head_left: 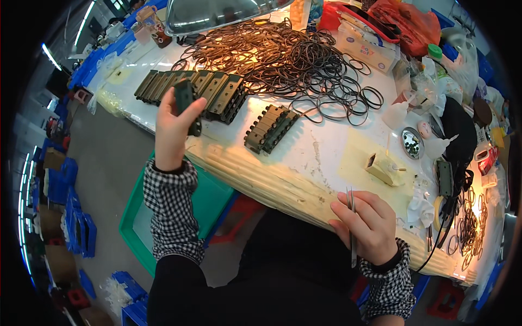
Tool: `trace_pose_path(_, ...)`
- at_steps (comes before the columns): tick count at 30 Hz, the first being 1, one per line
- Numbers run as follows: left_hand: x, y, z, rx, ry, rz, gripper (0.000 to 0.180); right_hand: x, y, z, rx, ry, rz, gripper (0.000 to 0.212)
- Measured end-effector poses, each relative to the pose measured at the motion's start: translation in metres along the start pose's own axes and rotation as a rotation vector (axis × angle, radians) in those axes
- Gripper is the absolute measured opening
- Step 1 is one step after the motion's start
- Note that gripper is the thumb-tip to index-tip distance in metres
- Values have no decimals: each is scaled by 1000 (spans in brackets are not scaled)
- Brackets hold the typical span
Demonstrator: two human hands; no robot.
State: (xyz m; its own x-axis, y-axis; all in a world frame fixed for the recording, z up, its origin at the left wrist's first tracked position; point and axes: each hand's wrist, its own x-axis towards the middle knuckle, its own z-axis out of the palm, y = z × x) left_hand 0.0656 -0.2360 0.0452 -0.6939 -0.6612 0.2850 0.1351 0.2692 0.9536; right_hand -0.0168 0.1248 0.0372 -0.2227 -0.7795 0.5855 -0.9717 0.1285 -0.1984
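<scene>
My left hand (173, 133) is raised over the table's front edge, its fingers and thumb closed on a dark green block-shaped part (185, 96). Behind it stands a long row of olive-green block parts (204, 84) with dark knobbed sides. A shorter stack of the same kind of parts (270, 128) sits apart, to the right of that row. Further right, my right hand (370, 228) grips slim metal tweezers (353, 254) upright by the table's edge. The tweezers' tips stick up above my fingers with nothing seen between them.
A large heap of dark rubber rings (283, 57) covers the back of the table under a lamp hood (223, 16). To the right are a small yellowish box (385, 168), a round dish of small dark pieces (411, 142) and a black cable (447, 225). A green tray (136, 217) sits below, left.
</scene>
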Motion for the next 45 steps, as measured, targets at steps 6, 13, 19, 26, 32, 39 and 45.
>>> trace_pose_path(6, 148, -53, -163, 718, 193, 103, 65, -6, 2, 16, 35, -48, -20, 25)
trace_pose_path(13, 219, -80, -203, 1151, -21, -126, 68, -15, 6, 26, 13, -33, 1, 24)
trace_pose_path(19, 219, -91, -214, 1177, -137, -127, 54, -14, 6, 27, 27, -47, 23, 24)
trace_pose_path(26, 209, -100, -214, 1022, -197, -52, 47, -14, 7, 27, 33, -49, 30, 24)
trace_pose_path(32, 201, -101, -211, 1067, -151, 3, 42, -14, 7, 27, 39, -45, 27, 24)
trace_pose_path(39, 192, -104, -200, 1070, -97, 98, 35, -17, 8, 27, 21, -42, 21, 24)
trace_pose_path(45, 183, -98, -199, 1154, -63, 157, 33, -18, 7, 27, 17, -59, 13, 25)
